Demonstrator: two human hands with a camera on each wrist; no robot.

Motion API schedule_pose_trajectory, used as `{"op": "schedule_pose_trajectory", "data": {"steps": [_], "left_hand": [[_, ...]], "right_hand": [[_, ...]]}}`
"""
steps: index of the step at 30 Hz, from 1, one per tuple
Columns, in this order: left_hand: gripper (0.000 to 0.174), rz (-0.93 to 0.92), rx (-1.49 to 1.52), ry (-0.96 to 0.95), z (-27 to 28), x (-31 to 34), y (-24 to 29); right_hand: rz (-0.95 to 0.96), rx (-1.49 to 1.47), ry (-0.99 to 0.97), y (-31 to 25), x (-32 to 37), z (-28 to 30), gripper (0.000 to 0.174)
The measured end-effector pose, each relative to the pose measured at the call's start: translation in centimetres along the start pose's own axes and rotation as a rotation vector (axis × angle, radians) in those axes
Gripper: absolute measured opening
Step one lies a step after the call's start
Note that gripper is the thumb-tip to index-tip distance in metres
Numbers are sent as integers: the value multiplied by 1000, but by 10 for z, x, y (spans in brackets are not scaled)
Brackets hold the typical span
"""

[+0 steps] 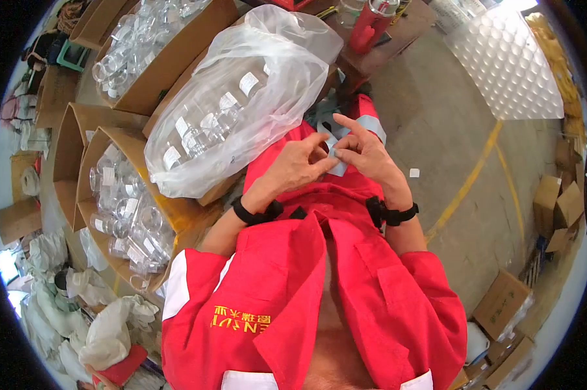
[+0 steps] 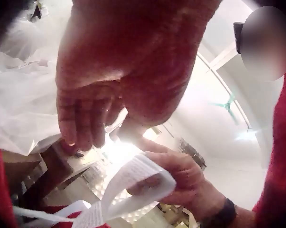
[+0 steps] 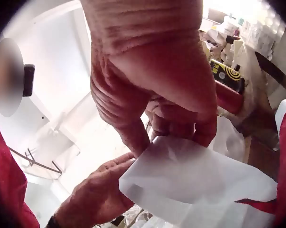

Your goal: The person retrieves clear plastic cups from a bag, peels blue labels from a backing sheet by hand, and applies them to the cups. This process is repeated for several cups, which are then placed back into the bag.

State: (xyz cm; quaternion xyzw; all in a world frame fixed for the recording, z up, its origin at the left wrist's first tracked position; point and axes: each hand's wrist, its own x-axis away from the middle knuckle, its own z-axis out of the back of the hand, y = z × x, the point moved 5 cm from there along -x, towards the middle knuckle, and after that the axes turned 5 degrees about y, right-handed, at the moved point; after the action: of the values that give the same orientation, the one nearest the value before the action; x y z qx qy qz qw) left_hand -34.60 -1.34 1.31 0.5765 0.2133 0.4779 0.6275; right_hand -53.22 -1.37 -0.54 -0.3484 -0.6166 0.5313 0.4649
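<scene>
Over my lap, both hands meet at a strip of white labels (image 2: 123, 184), which curls into a loop and shows small print in the left wrist view. My right hand (image 1: 370, 159) pinches the strip at its top, its index finger stretched out in the head view. My left hand (image 1: 294, 161) comes in from the other side, thumb and index finger closing on the strip's edge. Seen from the right wrist, the smooth white face of the strip (image 3: 185, 166) hangs below the right fingers. Clear glass jars (image 1: 209, 123) with white labels lie in a plastic bag (image 1: 277, 45) beside my left arm.
Open cardboard boxes (image 1: 89, 195) of glass jars stand to the left. A red flask (image 1: 370, 27) stands on a brown surface at the front. A small white square (image 1: 414, 173) lies on the floor to the right, and more boxes (image 1: 501, 302) sit farther off.
</scene>
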Motion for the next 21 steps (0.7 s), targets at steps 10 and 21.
{"op": "schedule_pose_trajectory", "data": {"steps": [10,21], "left_hand": [[37,59,323,-146,-16,6,-33],[39,41,373,-96,30,18,-51]], "right_hand": [[7,62,-136,-5,-1,-13,73],[-47,-96,-105,-8,1,-3,73]]}}
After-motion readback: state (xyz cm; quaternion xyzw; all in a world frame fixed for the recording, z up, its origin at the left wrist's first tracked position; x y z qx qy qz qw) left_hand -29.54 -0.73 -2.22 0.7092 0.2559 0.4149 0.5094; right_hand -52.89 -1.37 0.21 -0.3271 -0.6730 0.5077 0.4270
